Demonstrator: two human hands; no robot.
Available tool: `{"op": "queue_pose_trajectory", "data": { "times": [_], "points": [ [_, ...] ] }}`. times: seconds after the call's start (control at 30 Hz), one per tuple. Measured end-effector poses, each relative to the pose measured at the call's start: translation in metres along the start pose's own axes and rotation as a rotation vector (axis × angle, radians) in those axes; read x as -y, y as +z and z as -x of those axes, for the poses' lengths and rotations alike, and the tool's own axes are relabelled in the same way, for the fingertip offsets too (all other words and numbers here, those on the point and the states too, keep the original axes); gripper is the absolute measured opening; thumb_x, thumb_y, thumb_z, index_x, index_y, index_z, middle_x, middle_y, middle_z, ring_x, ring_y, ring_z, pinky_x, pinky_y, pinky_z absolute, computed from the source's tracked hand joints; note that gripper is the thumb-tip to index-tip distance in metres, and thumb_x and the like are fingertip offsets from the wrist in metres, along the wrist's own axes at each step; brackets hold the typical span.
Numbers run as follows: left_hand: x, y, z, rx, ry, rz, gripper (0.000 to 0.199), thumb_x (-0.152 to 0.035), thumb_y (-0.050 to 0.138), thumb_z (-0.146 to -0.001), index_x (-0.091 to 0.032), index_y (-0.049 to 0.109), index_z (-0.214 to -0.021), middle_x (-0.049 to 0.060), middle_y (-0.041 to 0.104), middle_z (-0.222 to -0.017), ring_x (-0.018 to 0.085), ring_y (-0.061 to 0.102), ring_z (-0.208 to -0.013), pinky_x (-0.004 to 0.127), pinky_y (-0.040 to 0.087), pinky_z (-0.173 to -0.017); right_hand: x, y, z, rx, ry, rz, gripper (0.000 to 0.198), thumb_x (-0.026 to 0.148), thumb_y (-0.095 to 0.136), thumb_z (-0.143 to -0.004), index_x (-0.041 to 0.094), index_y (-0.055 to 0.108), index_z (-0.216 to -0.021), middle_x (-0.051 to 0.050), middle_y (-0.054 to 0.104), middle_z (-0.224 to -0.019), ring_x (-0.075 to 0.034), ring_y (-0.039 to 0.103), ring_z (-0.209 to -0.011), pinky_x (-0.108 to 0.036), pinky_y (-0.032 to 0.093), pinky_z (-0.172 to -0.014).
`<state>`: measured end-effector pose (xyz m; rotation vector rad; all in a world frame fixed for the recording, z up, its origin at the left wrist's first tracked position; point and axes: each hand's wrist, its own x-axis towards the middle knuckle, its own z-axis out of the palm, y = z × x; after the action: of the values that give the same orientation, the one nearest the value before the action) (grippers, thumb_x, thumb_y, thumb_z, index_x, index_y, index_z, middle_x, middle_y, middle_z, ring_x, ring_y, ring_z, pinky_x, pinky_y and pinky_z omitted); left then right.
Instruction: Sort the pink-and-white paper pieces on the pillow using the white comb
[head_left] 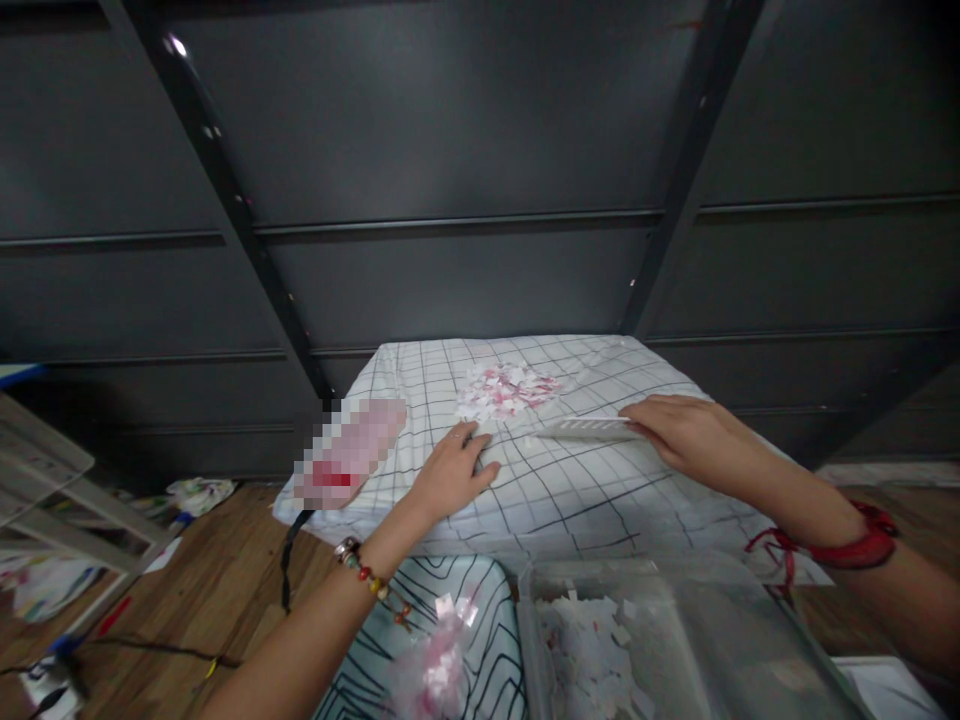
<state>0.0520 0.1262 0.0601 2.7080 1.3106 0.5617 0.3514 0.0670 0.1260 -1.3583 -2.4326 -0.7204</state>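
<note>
My left hand point(455, 468) lies palm down on the white checked cloth point(577, 500), fingers apart and holding nothing. Just beyond its fingertips is a loose pile of small white and pink paper scraps point(510, 390). My right hand point(671, 430) pinches the right end of a thin, pale flat piece with slanted marks point(589, 428). This piece is tilted low over the cloth, to the right of my left hand and close to the pile's near edge. Its exact kind cannot be made out.
A pixelated pinkish object point(356, 455) with a black strap lies at the cloth's left edge. Nearer me are a patterned seat point(495, 610) bearing a clear bag point(439, 660) and a clear plastic bin point(712, 610) containing paper scraps. Dark panels point(465, 280) rise behind.
</note>
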Motion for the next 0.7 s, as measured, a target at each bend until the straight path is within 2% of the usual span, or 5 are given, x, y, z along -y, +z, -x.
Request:
{"op": "queue_pose_trajectory", "data": {
  "times": [0.2,0.4,0.53,0.7],
  "points": [
    [0.001,0.001,0.000,-0.017,0.010,0.016,0.040,-0.036,0.049,-0.087,-0.015,0.051,-0.120,0.015,0.045,-0.134,0.029,0.038,-0.127,0.044,0.033,-0.105,0.001,-0.003,-0.005,0.008,0.031,0.033,0.024,0.015,0.037,-0.085,0.017,0.060,-0.082,-0.006,0.065,-0.074,-0.019,0.060,-0.069,-0.032,0.045,-0.065],
    [0.000,0.001,0.001,-0.009,-0.007,0.028,0.042,-0.035,0.051,-0.086,-0.012,0.051,-0.121,0.017,0.044,-0.134,0.029,0.038,-0.127,0.044,0.031,-0.106,-0.001,-0.012,0.000,0.092,0.003,0.024,0.024,0.013,0.037,-0.085,0.017,0.060,-0.081,-0.006,0.065,-0.075,-0.020,0.061,-0.070,-0.032,0.044,-0.064],
    [-0.001,0.001,0.000,-0.005,-0.008,0.025,0.042,-0.034,0.050,-0.086,-0.012,0.050,-0.121,0.017,0.044,-0.134,0.028,0.039,-0.126,0.043,0.031,-0.107,0.001,-0.017,0.005,0.062,0.006,-0.043,0.023,0.019,0.038,-0.087,0.018,0.060,-0.082,-0.005,0.065,-0.075,-0.019,0.060,-0.070,-0.031,0.043,-0.064],
    [0.001,0.002,0.001,-0.018,0.006,0.036,0.040,-0.036,0.049,-0.086,-0.015,0.049,-0.121,0.015,0.044,-0.134,0.028,0.039,-0.126,0.046,0.032,-0.105,0.014,-0.010,-0.001,0.049,0.016,-0.050,0.024,0.016,0.037,-0.086,0.017,0.060,-0.079,-0.004,0.064,-0.071,-0.017,0.059,-0.066,-0.029,0.043,-0.063]
  ]
}}
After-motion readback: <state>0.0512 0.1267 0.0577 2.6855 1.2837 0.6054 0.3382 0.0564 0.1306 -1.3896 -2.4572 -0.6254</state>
